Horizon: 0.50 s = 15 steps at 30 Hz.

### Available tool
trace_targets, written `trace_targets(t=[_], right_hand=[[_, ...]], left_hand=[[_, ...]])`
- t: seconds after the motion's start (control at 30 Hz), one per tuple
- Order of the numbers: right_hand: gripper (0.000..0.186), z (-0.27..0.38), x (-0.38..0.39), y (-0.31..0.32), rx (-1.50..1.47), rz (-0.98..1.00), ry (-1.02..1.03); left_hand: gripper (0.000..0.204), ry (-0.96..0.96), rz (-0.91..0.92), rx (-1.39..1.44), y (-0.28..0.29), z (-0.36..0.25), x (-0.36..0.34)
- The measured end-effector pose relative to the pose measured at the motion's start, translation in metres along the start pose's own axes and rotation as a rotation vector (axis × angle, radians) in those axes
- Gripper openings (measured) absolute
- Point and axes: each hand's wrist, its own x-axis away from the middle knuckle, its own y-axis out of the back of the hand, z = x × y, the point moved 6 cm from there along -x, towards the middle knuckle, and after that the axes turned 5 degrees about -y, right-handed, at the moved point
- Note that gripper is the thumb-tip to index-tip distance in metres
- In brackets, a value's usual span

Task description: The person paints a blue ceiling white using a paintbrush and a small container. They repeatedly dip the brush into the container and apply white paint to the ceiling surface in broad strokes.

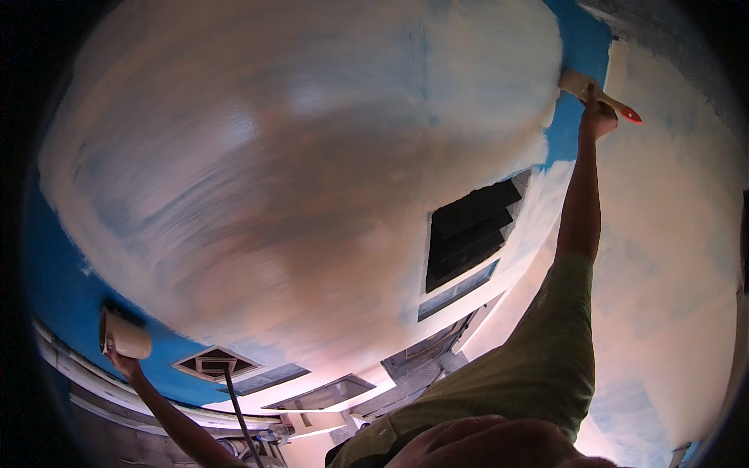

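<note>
At the lower left of the frame, holding up a cream tub (133,342) in the left hand (115,359), with grip pinching its lower part, against blue paint (58,249). Near bottom left, showing a square vent (187,364) beside a dark pole (240,417). Across the middle, spreading wide in streaky pale paint (296,203). Right of centre, gaping at a dark slatted opening (472,230). At upper right, clasping a paintbrush (576,83) in the right hand (599,118), with grip closed round the handle and bristles by a blue strip.
</note>
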Motion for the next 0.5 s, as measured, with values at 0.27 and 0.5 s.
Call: trace_targets(t=[0.27,0.5], right_hand=[[0.022,0.226,0.096,-0.093,-0.467,0.169,0.103],[0.028,0.103,0.035,-0.072,-0.296,-0.005,0.105]], left_hand=[[0.051,-0.040,-0.032,-0.119,-0.011,-0.031,0.006],[0.054,-0.053,0.075,-0.013,-0.010,-0.012,-0.004]])
